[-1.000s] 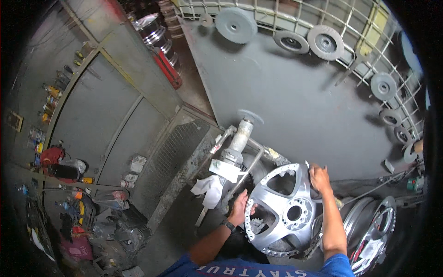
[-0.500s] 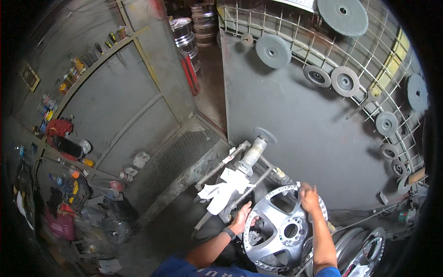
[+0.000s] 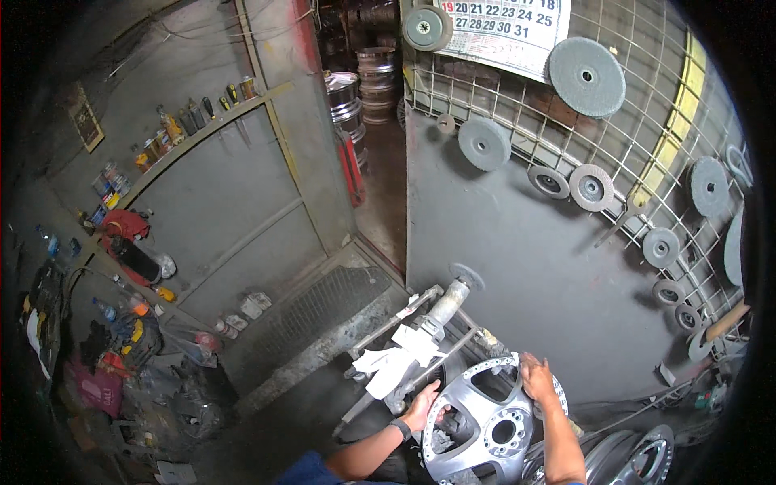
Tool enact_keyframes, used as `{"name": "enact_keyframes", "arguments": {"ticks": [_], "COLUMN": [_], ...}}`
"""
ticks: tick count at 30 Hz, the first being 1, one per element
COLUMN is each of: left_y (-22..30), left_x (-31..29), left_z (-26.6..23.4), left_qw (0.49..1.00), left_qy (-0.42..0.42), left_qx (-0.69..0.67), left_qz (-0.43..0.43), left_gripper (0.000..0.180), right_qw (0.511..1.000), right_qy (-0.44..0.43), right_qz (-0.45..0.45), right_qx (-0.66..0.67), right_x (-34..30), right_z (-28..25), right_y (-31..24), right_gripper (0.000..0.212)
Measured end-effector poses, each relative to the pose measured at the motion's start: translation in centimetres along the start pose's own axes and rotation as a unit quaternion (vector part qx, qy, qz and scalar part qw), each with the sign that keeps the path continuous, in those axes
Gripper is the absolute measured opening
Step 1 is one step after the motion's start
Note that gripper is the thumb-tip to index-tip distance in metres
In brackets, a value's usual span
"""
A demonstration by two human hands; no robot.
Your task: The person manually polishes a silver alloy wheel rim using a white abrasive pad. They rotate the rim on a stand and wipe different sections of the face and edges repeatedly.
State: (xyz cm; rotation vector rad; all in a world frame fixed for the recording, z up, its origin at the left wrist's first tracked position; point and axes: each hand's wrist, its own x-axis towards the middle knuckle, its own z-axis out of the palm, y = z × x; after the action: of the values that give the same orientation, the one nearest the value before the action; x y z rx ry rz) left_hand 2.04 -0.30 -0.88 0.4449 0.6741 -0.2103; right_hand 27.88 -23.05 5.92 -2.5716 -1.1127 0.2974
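Observation:
A silver spoked wheel face (image 3: 475, 396) with small holes around its rim leans upright before me. At its left edge my left hand (image 3: 423, 406), with a dark band on the wrist, grips the rim, its fingers reaching into a gap between the spokes. My right hand (image 3: 537, 381) is closed on the upper right of the rim, fingers bunched; whether anything small is in them is hidden. Just beyond the wheel stands a grinding spindle (image 3: 444, 309) with a disc (image 3: 466, 276) at its end. White cloth or paper (image 3: 396, 361) is draped over its frame.
More wheels (image 3: 638, 461) lean at my lower right. Abrasive discs (image 3: 485, 145) hang on a wire grid (image 3: 517, 101) over a grey panel. Tools line a shelf (image 3: 202, 133) on the left, above cluttered bags (image 3: 182, 380). Stacked rims (image 3: 377, 85) stand beyond the doorway.
The view has tilted upward, so the surroundings sit lower and a wall calendar now shows at the top. Both hands keep hold of the wheel face.

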Motion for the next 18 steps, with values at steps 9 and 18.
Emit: {"name": "enact_keyframes", "arguments": {"ticks": [9,18], "left_y": [-0.2,-0.1], "left_x": [0.0,1.3], "left_z": [-0.1,-1.1], "left_qw": [1.000,1.000], "left_qy": [-0.008,0.009], "left_qx": [0.009,0.018], "left_qz": [0.000,0.012], "left_gripper": [0.066,0.070], "right_qw": [0.996,0.997], "right_qy": [0.076,0.013], "right_qz": [-0.035,0.060], "right_qx": [-0.031,-0.057], "right_x": [-0.3,-2.6], "right_z": [0.8,-0.8], "right_y": [-1.2,-1.2], "right_gripper": [0.039,0.041]}}
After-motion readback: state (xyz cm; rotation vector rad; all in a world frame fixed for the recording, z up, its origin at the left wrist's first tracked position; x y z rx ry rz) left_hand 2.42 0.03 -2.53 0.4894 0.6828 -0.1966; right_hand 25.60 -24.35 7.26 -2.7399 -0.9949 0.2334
